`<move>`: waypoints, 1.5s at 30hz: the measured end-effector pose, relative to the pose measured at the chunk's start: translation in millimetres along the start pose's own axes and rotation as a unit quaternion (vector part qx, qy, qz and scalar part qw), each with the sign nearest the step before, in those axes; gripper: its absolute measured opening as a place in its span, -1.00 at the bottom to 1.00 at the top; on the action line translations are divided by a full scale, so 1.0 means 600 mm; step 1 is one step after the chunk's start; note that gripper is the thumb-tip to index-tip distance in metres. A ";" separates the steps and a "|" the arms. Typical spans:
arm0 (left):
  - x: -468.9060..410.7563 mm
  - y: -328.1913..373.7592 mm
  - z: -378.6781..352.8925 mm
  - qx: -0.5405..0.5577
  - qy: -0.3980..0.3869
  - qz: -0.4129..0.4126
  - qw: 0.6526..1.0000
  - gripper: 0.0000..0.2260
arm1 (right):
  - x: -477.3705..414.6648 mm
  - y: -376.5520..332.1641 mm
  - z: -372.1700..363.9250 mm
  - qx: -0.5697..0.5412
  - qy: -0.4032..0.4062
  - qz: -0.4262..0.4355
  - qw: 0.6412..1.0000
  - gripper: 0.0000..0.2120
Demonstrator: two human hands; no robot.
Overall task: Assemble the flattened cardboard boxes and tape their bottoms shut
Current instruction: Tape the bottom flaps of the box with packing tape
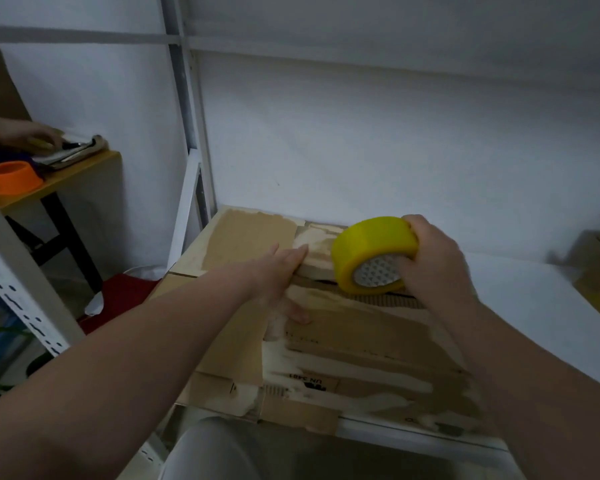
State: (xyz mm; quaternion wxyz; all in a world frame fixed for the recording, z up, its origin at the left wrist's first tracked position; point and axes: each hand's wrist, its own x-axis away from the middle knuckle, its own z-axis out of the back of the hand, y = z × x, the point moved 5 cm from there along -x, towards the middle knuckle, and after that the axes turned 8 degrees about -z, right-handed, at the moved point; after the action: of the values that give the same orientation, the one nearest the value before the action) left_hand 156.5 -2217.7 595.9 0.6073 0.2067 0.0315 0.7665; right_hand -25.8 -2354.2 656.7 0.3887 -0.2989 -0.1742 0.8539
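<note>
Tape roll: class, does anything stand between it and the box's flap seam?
Nothing visible: the right hand holds the tape roll at the seam; the left hand presses the flaps beside it.

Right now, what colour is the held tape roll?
Yellow tape roll, clearest in the head view.

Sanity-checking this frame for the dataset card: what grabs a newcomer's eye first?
The yellow tape roll, gripped by the right hand over the flap seam of the cardboard box. Next, the left hand pressing flat on the box, and an orange ring-shaped object on the side table far left.
</note>
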 end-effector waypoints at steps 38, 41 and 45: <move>-0.076 0.144 0.032 -0.154 -0.040 -0.017 0.987 -0.02 | 0.024 0.274 0.130 -0.202 0.089 -0.293 0.930 -0.74; -0.086 0.183 0.019 -0.143 -0.031 -0.046 0.988 0.08 | 0.055 0.285 0.073 -0.486 0.052 -0.414 0.768 -0.73; -0.104 0.230 -0.008 -0.122 -0.041 -0.067 0.989 0.21 | 0.067 0.272 0.035 -0.584 0.071 -0.445 0.675 -0.66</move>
State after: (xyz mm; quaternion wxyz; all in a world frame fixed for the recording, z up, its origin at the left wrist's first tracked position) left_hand 39.2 -2311.4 615.3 0.6787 0.1599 -0.0739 0.7130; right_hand -151.7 -2428.7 571.2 0.4804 -0.4118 -0.7219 0.2802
